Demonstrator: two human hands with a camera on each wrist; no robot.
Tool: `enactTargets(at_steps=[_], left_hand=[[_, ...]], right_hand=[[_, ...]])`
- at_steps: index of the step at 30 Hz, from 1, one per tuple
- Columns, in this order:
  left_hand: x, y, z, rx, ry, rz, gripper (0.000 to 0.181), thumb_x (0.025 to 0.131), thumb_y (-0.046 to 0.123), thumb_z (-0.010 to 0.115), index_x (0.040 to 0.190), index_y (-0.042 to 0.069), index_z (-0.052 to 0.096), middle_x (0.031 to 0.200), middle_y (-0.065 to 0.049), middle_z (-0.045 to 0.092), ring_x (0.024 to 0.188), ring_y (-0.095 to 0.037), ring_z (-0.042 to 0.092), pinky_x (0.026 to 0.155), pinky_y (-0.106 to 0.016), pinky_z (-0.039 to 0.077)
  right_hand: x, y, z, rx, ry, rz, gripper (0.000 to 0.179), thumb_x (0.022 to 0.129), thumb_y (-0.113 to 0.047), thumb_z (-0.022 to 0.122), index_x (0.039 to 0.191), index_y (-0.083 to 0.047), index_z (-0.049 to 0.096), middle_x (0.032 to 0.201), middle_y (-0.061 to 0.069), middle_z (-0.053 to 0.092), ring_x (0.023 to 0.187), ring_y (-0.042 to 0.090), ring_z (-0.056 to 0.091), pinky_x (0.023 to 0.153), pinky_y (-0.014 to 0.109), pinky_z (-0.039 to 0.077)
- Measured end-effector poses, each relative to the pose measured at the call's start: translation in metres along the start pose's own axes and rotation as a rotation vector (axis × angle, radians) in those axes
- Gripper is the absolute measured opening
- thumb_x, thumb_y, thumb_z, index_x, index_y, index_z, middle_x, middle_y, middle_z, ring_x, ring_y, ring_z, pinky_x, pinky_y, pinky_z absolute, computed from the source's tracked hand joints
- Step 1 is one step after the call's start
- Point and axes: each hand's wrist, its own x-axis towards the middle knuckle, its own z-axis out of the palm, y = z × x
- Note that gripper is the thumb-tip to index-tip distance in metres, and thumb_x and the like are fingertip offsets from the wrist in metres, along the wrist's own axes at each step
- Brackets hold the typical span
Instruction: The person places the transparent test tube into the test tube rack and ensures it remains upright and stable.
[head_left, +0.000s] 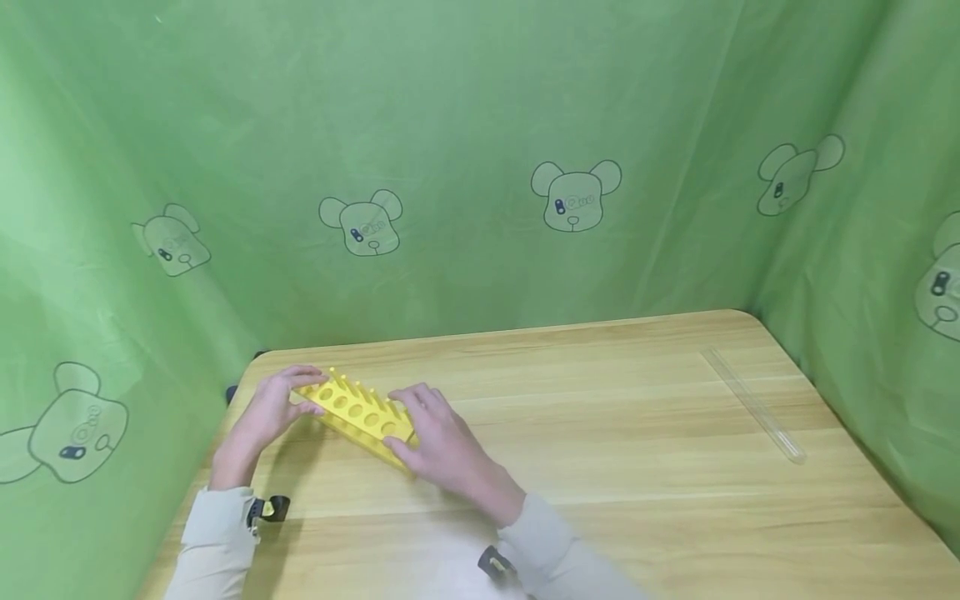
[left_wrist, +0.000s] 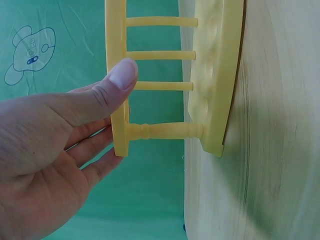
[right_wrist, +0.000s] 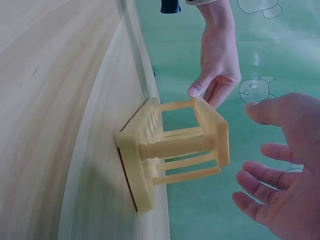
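A yellow test tube rack point(head_left: 356, 411) stands at the left part of the table, with a row of round holes in its top plate and thin pegs along its far side. My left hand point(head_left: 272, 408) pinches the left end of the top plate; in the left wrist view the thumb point(left_wrist: 123, 75) lies on the near face and the fingers are partly hidden behind it. At the rack's right end, my right hand point(head_left: 448, 446) has its fingers spread. The right wrist view shows a gap between this hand point(right_wrist: 285, 175) and the rack point(right_wrist: 222, 135).
A clear glass tube point(head_left: 752, 406) lies slantwise on the wooden table point(head_left: 600, 433) at the right. Green curtains point(head_left: 465, 275) with printed bear heads hang behind the table and at both sides.
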Motion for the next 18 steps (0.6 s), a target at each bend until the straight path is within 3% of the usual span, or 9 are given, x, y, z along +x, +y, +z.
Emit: enactTargets(at_steps=[6,18], left_hand=[[0.0,0.0,0.001,-0.003,0.002,0.0,0.053,0.078,0.002,0.085,0.127,-0.006,0.067,0.138,-0.03,0.057,0.128,-0.054,0.05,0.11,-0.067,0.038],[0.001,-0.003,0.003,-0.006,0.006,-0.012,0.053,0.077,0.003,0.086,0.126,-0.005,0.068,0.137,-0.028,0.058,0.128,-0.053,0.05,0.111,-0.067,0.038]], right_hand=[[0.004,-0.005,0.009,-0.032,-0.006,0.018,0.06,0.089,-0.029,0.082,0.138,-0.006,0.056,0.125,0.007,0.061,0.109,0.019,0.06,0.092,0.026,0.057],[0.009,-0.013,0.022,-0.207,-0.046,0.011,0.055,0.091,-0.033,0.078,0.135,-0.004,0.061,0.125,0.008,0.062,0.108,0.018,0.059,0.087,0.021,0.057]])
